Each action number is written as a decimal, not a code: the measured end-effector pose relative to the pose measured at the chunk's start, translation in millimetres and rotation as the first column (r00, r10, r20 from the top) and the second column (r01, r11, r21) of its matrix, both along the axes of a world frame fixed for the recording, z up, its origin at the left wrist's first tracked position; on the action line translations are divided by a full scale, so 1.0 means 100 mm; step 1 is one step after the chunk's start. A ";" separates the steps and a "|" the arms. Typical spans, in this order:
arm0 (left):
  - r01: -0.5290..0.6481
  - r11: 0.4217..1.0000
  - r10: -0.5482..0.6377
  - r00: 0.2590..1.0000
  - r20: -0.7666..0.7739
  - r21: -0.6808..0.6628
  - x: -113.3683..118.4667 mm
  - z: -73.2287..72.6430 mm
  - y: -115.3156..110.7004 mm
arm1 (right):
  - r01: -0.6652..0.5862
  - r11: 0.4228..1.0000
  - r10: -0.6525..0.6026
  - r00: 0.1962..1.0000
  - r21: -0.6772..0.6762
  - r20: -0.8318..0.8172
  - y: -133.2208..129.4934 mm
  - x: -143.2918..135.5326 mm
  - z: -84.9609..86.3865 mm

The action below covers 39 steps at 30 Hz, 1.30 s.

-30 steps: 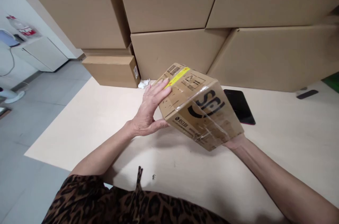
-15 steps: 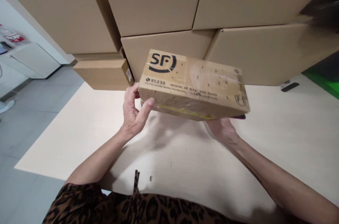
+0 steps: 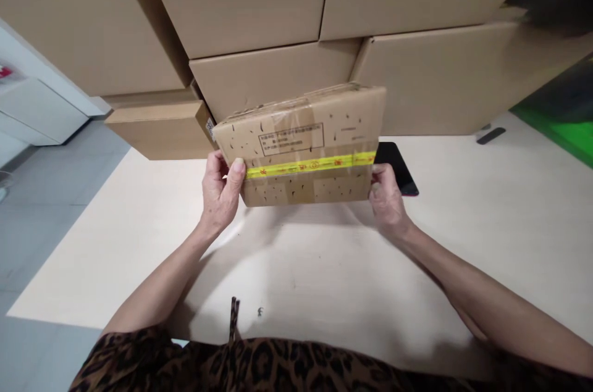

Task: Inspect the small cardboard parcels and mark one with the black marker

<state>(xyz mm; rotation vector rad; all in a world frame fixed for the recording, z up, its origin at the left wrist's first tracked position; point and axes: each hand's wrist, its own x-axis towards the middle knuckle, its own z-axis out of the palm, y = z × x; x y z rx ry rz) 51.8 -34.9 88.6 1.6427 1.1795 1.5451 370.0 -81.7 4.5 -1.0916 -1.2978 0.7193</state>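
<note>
Above the middle of the pale table (image 3: 486, 244), a small cardboard parcel (image 3: 301, 145) is held up clear of the surface, its broad face turned toward the camera. A yellow tape strip (image 3: 310, 165) runs across that face from left to right, below a printed label box. The left hand (image 3: 221, 191) grasps the parcel's left edge, thumb on the front by the tape. The right hand (image 3: 386, 200) grasps the right edge. Just behind the parcel's right end, a black phone (image 3: 402, 173) lies flat on the table. Farther back, large cardboard boxes (image 3: 259, 3) are stacked.
</note>
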 end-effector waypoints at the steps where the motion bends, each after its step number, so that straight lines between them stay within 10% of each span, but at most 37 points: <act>1: -0.002 1.000 0.002 1.000 -0.008 -0.014 -0.01 -0.01 0.02 | -0.021 0.999 0.022 1.000 -0.025 0.022 -0.01 0.01 0.02; 13: 0.033 0.920 -0.114 0.975 -0.188 -0.390 -0.12 -0.12 0.19 | -0.209 0.946 0.219 0.976 -0.247 0.015 -0.03 -0.09 0.14; 23: 0.448 0.741 -0.266 0.880 0.393 -0.500 0.07 -0.34 0.22 | -0.017 0.984 0.045 0.987 -0.175 0.157 -0.04 -0.17 0.06; 39: 0.443 0.856 -0.234 0.792 0.564 -0.267 0.02 -0.27 0.12 | -0.397 0.918 0.393 0.914 -0.021 -0.103 -0.04 -0.22 0.03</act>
